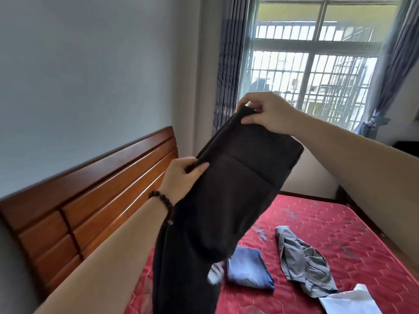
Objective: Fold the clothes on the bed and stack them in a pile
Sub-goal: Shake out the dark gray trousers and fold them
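- Above the bed [340, 223], our left hand [181, 175] and right hand [265, 112] hold dark trousers [229, 200] up in the air by the waistband, each hand pinching the top edge between thumb and curled fingers.
- Our right hand sits higher than the left, so the waistband slants and the legs hang down toward the mattress; their ends are out of view.
- To do this well, we should level the two hands and let the legs drop straight, seams matched, before lowering.
- We should then lay the trousers flat on bare mattress, well apart from the loose grey garment [303, 264] and white cloth [353, 300].
- A folded blue piece [249, 270] lies below the trousers; we judge it the start of the pile, where the finished fold should go.
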The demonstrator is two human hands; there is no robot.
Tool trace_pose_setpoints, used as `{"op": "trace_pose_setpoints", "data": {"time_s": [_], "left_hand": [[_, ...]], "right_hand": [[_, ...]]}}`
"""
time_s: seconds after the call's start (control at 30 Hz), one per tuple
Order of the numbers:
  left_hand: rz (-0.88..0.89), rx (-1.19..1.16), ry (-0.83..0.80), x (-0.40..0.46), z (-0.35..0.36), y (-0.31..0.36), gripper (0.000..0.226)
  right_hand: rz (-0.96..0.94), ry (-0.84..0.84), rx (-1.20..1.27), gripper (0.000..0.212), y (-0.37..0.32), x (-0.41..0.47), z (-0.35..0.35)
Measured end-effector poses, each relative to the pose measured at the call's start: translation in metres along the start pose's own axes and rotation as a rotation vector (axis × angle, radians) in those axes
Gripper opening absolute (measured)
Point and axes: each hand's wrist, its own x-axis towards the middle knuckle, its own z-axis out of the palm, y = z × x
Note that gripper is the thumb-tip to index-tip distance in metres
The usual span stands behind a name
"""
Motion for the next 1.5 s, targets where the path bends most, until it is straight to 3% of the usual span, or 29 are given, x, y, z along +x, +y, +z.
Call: {"op": "trace_pose_setpoints", "data": {"time_s": [0.07,0.1,0.2,0.3,0.43,0.63,0.83,0.9,0.97,1.07,1.2,1.3,1.43,1.5], "left_hand": [[-0.078,0.042,-0.213,-0.01,-0.01,-0.011,0.012],[-0.096,0.016,-0.246,-0.014,-0.015,-0.016,0.012],[-0.144,-0.14,-0.155,-0.026,-0.024,-0.032,0.012],[-0.197,-0.081,-0.209,-0.042,-0.025,-0.047,0.008],[-0.197,-0.1,-0.165,-0.048,-0.032,-0.054,0.006],[-0.087,-0.154,-0.115,-0.025,-0.024,-0.007,0.006],[-0.111,-0.268,-0.055,-0.01,-0.026,-0.002,0.006],[-0.171,-0.358,-0.019,-0.009,-0.03,-0.01,0.014],[-0.219,-0.414,-0.001,-0.009,-0.034,-0.017,0.016],[-0.217,-0.383,-0.016,-0.01,-0.033,-0.021,0.012],[-0.179,-0.361,-0.006,-0.012,-0.027,-0.023,0.009],[-0.189,-0.36,-0.008,-0.013,-0.02,-0.025,0.02],[-0.247,-0.402,-0.043,-0.009,-0.01,-0.035,0.044],[-0.244,-0.436,-0.086,-0.005,-0.005,-0.045,0.037]], "right_hand": [[0.009,-0.038,-0.069,0.026,-0.005,0.002,0.015],[0.007,-0.014,-0.079,0.024,-0.006,0.004,0.023],[0.009,0.041,-0.065,0.02,-0.015,0.007,0.04],[0.011,-0.083,-0.134,0.017,-0.022,0.008,0.061],[-0.021,-0.075,-0.067,0.019,-0.032,0.008,0.077],[-0.042,-0.272,0.054,0.043,-0.047,0.004,0.096],[0.045,-0.245,0.013,0.061,-0.038,-0.01,0.078],[0.104,-0.337,-0.112,0.055,-0.028,-0.019,0.069],[0.171,-0.443,-0.248,0.031,-0.017,-0.025,0.065],[0.259,-0.51,-0.287,0.015,-0.004,-0.029,0.065],[0.302,-0.5,-0.344,0.016,0.003,-0.029,0.063],[0.317,-0.504,-0.338,0.011,0.011,-0.033,0.064],[0.31,-0.385,-0.34,0.009,0.03,-0.041,0.07],[0.319,-0.295,-0.326,0.017,0.043,-0.046,0.076]]}}
